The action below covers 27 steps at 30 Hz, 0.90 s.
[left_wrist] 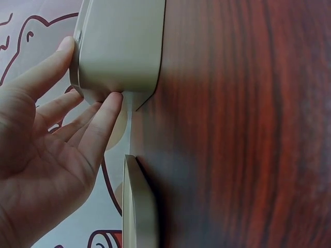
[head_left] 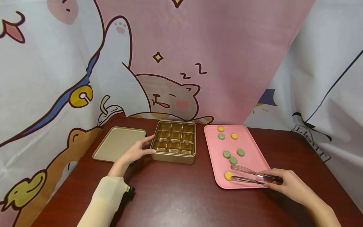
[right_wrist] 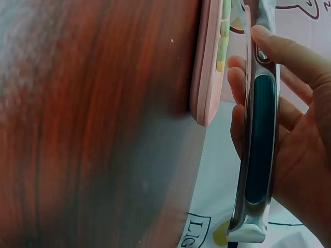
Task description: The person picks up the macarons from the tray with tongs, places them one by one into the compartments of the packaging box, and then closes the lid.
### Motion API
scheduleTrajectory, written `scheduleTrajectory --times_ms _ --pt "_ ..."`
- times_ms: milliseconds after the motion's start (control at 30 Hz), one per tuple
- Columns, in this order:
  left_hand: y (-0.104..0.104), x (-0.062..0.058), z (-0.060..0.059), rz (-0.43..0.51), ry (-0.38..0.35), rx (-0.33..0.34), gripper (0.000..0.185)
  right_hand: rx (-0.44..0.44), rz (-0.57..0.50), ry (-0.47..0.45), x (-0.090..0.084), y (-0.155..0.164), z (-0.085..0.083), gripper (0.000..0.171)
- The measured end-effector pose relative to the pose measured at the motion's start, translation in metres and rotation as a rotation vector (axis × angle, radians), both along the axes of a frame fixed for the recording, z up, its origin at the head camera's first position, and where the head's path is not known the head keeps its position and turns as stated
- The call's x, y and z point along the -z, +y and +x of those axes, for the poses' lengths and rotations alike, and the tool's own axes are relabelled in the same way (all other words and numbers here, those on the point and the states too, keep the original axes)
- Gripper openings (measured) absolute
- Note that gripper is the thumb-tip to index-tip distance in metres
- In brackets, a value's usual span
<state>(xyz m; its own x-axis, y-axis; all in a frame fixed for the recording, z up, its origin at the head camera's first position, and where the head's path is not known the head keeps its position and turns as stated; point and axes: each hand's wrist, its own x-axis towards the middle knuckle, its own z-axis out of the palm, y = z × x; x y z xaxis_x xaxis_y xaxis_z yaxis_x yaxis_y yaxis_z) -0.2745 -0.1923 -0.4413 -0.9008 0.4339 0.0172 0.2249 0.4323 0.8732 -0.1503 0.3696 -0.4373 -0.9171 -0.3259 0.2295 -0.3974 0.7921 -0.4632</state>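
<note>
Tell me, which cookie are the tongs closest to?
The yellow cookie at the pink tray's near edge, right by the tongs' tips. The other cookies lie farther up the tray.

Lid (head_left: 119, 143) left of compartment box (head_left: 174, 142); tray (head_left: 255, 157) of cookies (head_left: 233, 160) right.

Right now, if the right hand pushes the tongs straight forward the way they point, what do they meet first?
Probably the round yellow cookie on the pink plastic tray: the metal tongs in the right hand already have their tips beside it.
</note>
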Motion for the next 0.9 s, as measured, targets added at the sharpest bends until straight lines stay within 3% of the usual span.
scheduleTrajectory --times_ms 233,500,900 --pt "0.000 -0.002 0.000 -0.004 -0.001 -0.004 0.070 0.021 0.067 -0.022 -0.001 -0.006 -0.001 0.032" --pt "0.000 -0.001 0.000 0.005 -0.016 -0.010 0.072 0.018 0.056 -0.045 -0.001 -0.009 0.001 0.030" --pt "0.000 0.000 0.001 0.006 -0.011 -0.015 0.073 0.023 0.115 0.107 0.003 -0.012 0.000 0.033"
